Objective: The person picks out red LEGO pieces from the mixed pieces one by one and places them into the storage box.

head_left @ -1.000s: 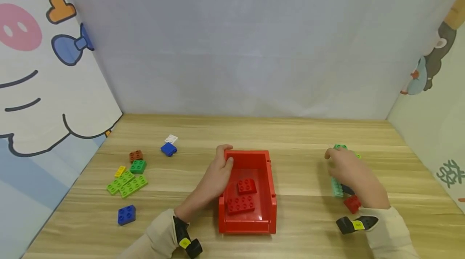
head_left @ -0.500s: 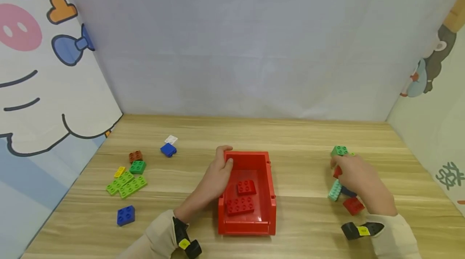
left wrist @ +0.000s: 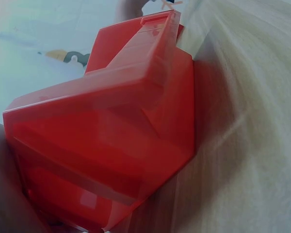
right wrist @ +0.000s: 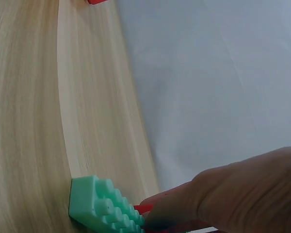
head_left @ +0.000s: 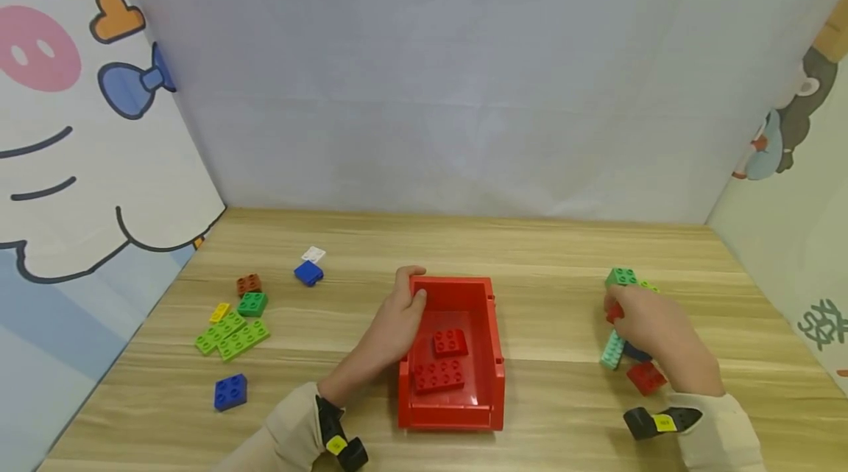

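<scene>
My left hand [head_left: 395, 317] grips the left wall of a red plastic bin [head_left: 457, 417], its thumb at the rim; the left wrist view shows the bin's outer side. Two red toy bricks lie in the bin, a 2x2 brick [head_left: 450, 342] and a longer brick [head_left: 439, 375]. Away to the right, my right hand [head_left: 656, 321] pinches a red brick [head_left: 615, 311], mostly hidden behind the fingers. Close below it lie a mint-green brick [head_left: 612, 349], a dark blue brick [head_left: 637, 352] and another red brick [head_left: 645, 378]. A green brick [head_left: 621, 277] and a lime brick [head_left: 648, 286] lie beyond the hand.
On the left of the wooden table are lime bricks [head_left: 244, 340], a yellow brick [head_left: 220, 312], a green brick [head_left: 252, 303], a brown brick [head_left: 249, 284], blue bricks [head_left: 230, 392] and a white piece [head_left: 313, 255]. A pale cloth wall [head_left: 464, 89] closes the back.
My right hand has come slightly back toward me and down, uncovering the far green brick; the red brick now shows at its fingertips. The left hand and the bin have stayed put.
</scene>
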### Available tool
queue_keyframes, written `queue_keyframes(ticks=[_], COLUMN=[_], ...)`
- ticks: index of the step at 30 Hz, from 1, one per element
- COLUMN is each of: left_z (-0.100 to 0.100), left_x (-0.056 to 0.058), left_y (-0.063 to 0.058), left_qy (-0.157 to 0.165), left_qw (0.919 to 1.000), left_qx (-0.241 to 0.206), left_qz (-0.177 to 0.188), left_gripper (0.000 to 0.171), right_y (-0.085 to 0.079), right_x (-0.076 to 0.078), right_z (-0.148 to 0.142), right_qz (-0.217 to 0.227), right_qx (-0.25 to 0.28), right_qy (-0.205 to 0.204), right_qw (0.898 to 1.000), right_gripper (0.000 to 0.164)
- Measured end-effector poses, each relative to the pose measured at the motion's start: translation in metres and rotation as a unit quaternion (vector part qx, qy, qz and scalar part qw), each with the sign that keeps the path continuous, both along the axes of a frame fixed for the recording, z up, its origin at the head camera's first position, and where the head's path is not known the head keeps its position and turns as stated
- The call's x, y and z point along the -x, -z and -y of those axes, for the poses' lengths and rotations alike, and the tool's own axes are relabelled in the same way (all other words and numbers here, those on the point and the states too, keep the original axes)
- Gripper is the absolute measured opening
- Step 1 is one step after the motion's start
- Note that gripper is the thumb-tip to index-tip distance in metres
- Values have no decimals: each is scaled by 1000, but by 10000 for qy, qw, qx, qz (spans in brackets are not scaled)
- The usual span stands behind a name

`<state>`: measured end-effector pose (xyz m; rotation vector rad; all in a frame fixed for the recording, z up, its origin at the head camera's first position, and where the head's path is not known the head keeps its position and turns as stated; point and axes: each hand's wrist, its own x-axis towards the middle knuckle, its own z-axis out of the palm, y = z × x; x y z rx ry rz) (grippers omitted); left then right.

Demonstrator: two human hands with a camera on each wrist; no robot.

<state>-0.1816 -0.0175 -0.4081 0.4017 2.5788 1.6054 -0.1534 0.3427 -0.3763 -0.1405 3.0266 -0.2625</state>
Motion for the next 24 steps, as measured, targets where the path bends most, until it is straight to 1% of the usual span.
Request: queue_keyframes(ticks=[6, 13, 16, 20, 24], left_z=[0, 0, 0, 0, 0], left_x=[0, 0, -1, 0, 2], left_y=[1, 2, 3, 4, 4], left_qy=[41, 8, 21, 7, -27], left_qw=[10000, 9999, 9999, 10000, 10000], left_qx=[-40, 0, 30, 38, 6], left_qz=[60, 101, 119, 86, 58], left_gripper=[35, 35, 35, 35, 34], right_y=[1, 4, 4, 1, -2], right_x=[2, 2, 2, 2, 4], right_z=[-7, -15, -15, -15, -15], right_qz=[20, -242, -264, -199, -156], right_qx=[477, 1104, 1354, 1825, 2377], right_qy=[-137, -200, -193, -179, -238], right_qw=[9988, 9934, 9902, 9828, 9709], right_gripper=[21, 24, 25, 25, 26])
